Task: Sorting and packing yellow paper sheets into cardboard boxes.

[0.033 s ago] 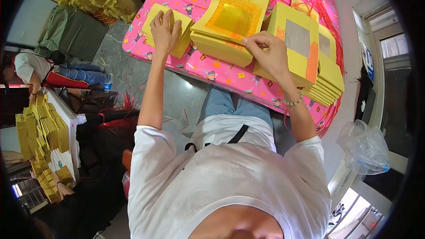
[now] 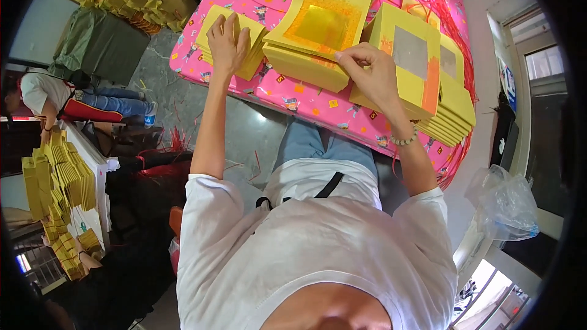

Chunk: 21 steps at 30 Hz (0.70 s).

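My left hand lies with spread fingers on a small stack of yellow paper at the table's near left. To its right sits a thick pile of joss paper. Its top sheet carries a gold foil square with orange around it. My right hand pinches the near right corner of that sheet between thumb and finger. Right beside it stands a tall block of yellow paper with a silver square and an orange edge.
Further right lie more yellow stacks and red plastic strands on the pink patterned table cover. A clear plastic bag hangs at the right. On the left, a person works by a white table with yellow bundles.
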Motion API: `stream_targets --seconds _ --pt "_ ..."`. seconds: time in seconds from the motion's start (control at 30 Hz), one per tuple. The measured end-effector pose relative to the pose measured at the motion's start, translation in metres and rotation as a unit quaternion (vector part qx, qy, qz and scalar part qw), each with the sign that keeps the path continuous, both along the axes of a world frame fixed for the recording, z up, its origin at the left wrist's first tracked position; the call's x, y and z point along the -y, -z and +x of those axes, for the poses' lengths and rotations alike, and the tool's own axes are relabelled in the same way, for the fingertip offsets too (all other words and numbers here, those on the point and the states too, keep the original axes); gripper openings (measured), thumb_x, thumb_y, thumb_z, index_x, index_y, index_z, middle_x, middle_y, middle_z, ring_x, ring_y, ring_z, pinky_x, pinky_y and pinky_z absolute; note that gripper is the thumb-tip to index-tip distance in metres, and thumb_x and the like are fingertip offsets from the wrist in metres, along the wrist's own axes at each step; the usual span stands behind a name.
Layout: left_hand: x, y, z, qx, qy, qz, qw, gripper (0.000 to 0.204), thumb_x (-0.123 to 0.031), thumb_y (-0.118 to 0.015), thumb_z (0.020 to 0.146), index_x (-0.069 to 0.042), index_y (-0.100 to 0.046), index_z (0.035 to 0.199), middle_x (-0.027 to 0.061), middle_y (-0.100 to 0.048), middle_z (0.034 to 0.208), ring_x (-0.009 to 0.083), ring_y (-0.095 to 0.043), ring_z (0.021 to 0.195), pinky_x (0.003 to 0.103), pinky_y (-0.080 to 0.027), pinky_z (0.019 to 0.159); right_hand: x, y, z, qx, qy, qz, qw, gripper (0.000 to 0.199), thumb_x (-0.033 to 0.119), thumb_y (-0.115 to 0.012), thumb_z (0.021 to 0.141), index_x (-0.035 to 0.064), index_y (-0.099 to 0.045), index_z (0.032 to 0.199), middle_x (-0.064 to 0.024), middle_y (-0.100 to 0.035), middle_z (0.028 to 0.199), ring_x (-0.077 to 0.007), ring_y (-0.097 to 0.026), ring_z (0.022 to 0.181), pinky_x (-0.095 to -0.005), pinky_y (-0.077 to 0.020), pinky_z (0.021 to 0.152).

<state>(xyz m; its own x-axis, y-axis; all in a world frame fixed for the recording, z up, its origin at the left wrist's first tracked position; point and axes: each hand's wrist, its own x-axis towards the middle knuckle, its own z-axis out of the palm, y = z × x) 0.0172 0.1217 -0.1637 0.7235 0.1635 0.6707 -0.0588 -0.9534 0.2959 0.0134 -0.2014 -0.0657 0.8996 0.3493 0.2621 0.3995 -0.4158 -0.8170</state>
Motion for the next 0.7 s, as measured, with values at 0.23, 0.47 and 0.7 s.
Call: stream_targets --seconds 0.23,0.47,0.7 --pt "0.001 -0.015 -0.011 0.024 -0.007 -0.008 1.0 0.045 -0.029 -0.055 0.088 -0.011 -0.048 0.128 0.0204 -0.044 0.129 0.0375 -0.04 0.117 0.046 -0.031 0.099 0.0 -0.007 -0.004 0.011 0.018 -0.035 0.999 0.026 0.029 -0.067 0.079 0.0036 -0.071 0.082 -0.0102 -0.065 0.074 -0.0192 -0.059 0.061 -0.0304 -0.0449 0.056" --pt "0.009 -0.036 -0.021 0.056 -0.01 -0.007 0.998 0.046 -0.029 -0.055 0.088 -0.01 -0.047 0.129 0.0173 -0.043 0.131 0.0342 -0.038 0.121 0.045 -0.028 0.102 -0.003 -0.007 -0.006 0.058 0.024 -0.021 0.998 0.025 0.028 -0.066 0.081 0.0034 -0.07 0.081 -0.0101 -0.065 0.075 -0.0209 -0.059 0.06 -0.031 -0.0454 0.056" --pt "0.089 -0.114 -0.031 0.055 0.194 0.066 0.977 0.05 -0.032 -0.066 0.077 -0.016 -0.053 0.123 0.0114 -0.049 0.125 0.0302 -0.04 0.117 0.045 -0.03 0.098 0.0 -0.018 0.003 0.2 0.021 -0.047 0.978 0.02 0.025 -0.063 0.083 0.0068 -0.07 0.084 -0.0086 -0.065 0.079 -0.0239 -0.062 0.07 -0.0332 -0.0477 0.061"
